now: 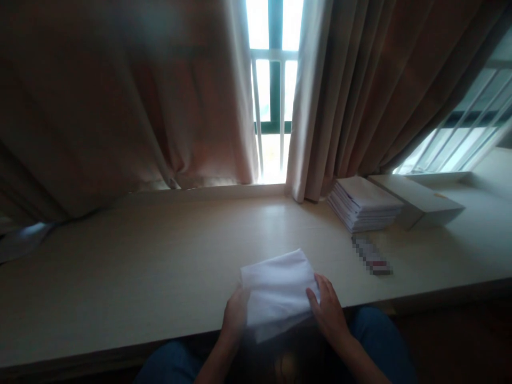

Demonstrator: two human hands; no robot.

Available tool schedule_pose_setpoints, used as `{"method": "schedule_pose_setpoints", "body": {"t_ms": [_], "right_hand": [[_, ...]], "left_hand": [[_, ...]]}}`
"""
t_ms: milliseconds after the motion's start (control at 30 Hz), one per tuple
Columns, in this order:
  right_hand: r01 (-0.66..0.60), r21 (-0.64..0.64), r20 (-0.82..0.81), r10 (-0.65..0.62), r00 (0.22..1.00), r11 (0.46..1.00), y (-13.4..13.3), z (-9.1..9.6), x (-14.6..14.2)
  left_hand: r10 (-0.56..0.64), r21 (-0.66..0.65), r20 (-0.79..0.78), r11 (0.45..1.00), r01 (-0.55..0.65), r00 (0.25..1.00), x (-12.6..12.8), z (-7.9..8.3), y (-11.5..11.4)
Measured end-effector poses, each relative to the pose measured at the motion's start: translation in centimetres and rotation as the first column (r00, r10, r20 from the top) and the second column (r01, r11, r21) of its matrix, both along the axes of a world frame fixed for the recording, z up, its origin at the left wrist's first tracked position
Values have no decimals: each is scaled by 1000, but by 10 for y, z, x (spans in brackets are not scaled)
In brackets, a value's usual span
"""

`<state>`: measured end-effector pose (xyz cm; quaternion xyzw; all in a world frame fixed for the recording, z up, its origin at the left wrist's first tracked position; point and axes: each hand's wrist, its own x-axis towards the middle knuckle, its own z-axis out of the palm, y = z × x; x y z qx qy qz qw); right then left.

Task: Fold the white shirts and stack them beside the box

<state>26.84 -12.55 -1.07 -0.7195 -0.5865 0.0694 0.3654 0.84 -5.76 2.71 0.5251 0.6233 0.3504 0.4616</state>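
A white sheet of paper (278, 288) lies at the near edge of the pale tabletop (140, 272), its lower end hanging over the edge. My left hand (236, 314) grips the paper's left side, fingers curled around it. My right hand (328, 309) rests on the right side, thumb and fingers pressed to the sheet.
A stack of white envelopes or papers (362, 205) sits at the back right beside a flat white box (416, 200). A small blurred card (372, 256) lies in front of the stack. Brown curtains (120, 96) hang behind the table over barred windows. My knees in blue trousers show below.
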Motion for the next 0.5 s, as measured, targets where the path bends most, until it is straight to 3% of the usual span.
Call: {"method": "schedule_pose_setpoints", "body": {"t_ms": [167, 233, 300, 400, 500], "right_hand": [[49, 0, 4, -49, 999, 999, 5, -2, -3], [58, -14, -20, -58, 998, 998, 9, -2, -3], [67, -21, -74, -68, 995, 998, 13, 0, 1], [103, -44, -140, -109, 984, 994, 15, 10, 10], [125, -47, -158, -131, 979, 991, 10, 21, 18]], "left_hand": [[-144, -103, 81, 983, 152, 986, 0, -5, -10], [-171, -116, -3, 979, 170, 985, -9, -2, -17], [-129, -95, -173, 989, 114, 976, -21, 5, -21], [33, 91, -447, 996, 9, 894, -34, 20, -15], [49, 284, -535, 950, 125, 844, -32, 31, 12]]}}
